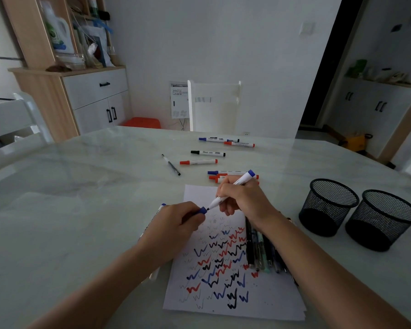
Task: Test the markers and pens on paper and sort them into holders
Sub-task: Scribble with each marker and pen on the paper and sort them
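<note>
My right hand (243,198) grips a white marker with a blue end (235,186), its tip pointing down-left over the paper (278,302). My left hand (176,222) pinches the marker's blue cap (202,210), just off the tip. The paper is covered with red, blue and black squiggles. Another white marker (155,274) lies under my left hand and forearm, at the paper's left edge. A row of dark pens (259,248) lies on the paper's right side, partly under my right forearm. Two black mesh holders (328,205) (382,219) stand at the right; nothing shows inside them.
Several markers with red, blue and black caps (208,153) and one thin pen (171,164) lie scattered on the marble table (81,210) beyond the paper. A white chair (214,105) stands at the far edge, another chair at the left, cabinets behind.
</note>
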